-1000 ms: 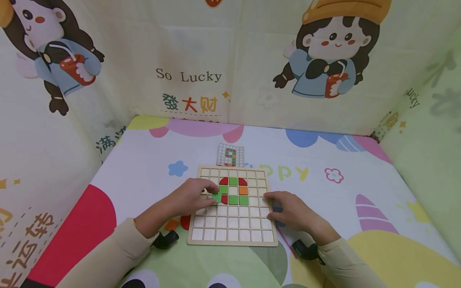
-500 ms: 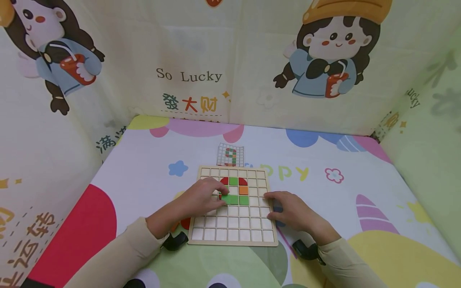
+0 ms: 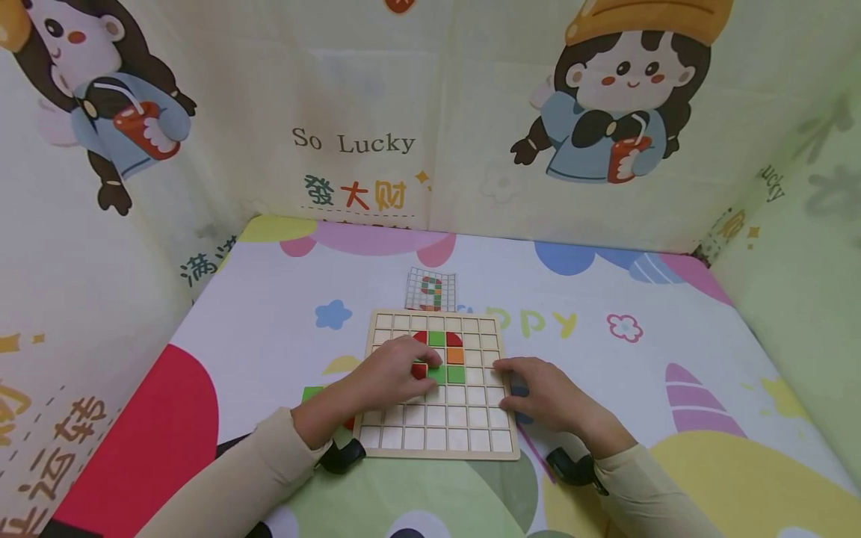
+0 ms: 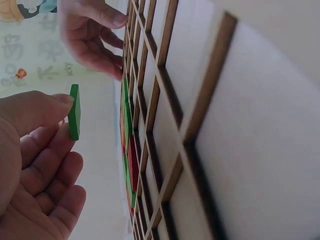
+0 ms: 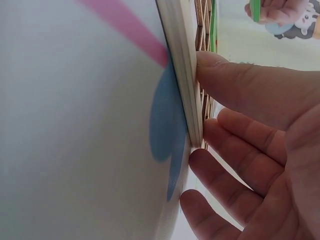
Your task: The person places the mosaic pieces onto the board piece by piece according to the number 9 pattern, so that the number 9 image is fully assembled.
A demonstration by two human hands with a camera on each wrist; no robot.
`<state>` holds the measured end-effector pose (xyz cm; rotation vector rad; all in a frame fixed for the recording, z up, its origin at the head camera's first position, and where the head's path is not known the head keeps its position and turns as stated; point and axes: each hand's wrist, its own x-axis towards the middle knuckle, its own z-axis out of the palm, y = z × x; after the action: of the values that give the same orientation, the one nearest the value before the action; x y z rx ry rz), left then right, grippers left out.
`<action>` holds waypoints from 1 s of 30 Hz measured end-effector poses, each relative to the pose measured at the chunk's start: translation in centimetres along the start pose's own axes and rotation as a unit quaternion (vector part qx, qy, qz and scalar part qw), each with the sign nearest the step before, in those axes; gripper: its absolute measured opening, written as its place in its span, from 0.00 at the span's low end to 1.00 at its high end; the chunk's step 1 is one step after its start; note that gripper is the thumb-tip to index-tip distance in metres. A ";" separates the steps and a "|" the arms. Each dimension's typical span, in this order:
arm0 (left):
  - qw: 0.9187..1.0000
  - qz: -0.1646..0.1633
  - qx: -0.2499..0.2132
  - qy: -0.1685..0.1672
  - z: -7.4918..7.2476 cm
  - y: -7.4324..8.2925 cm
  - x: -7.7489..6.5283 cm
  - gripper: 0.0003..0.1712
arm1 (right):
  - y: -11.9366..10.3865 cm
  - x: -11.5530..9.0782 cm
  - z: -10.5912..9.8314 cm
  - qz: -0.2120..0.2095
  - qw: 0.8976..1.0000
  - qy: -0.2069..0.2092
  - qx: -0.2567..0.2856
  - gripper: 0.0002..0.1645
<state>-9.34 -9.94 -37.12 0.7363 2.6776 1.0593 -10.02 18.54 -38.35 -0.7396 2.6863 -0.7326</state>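
Observation:
Between thumb and fingers, my left hand (image 3: 397,377) pinches a small green square tile (image 4: 75,112), held just above the wooden grid board (image 3: 437,422). The board's upper middle cells hold several red, green and orange tiles, among them an orange square (image 3: 454,356) and a green square (image 3: 456,374); my left hand hides some of the others. At the board's right edge rests my right hand (image 3: 548,396). Its thumb (image 5: 220,75) and fingertips touch the edge, with the fingers loosely bent.
Behind the board lies a small pattern card (image 3: 430,290) showing a coloured figure on a grid. Left of the board, partly behind my left forearm, is a loose green tile (image 3: 312,392). A printed cloth covers the table.
My left hand has moved right across the board with the green tile. A loose green tile has come into sight beside the left forearm. My right hand stays at the board's edge.

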 end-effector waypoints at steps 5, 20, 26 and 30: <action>1.000 0.001 0.001 -0.005 0.2 0.4 0.3 0.11 | 0.0 0.0 0.0 0.000 1.000 -0.002 0.002 0.31; 1.000 -0.007 0.005 -0.030 1.8 0.8 1.2 0.14 | 0.4 0.1 0.2 -0.004 1.000 0.007 -0.013 0.31; 1.000 0.001 0.021 -0.023 2.4 0.8 1.2 0.11 | 0.3 0.1 0.2 -0.002 1.000 0.004 -0.012 0.31; 1.000 0.009 0.026 -0.013 2.6 0.9 1.2 0.09 | 0.2 0.1 0.2 0.001 1.000 0.002 -0.008 0.31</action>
<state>-9.20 -7.18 -38.39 0.7783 2.6903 0.9800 -10.08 18.57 -38.63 -0.7412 2.6992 -0.7132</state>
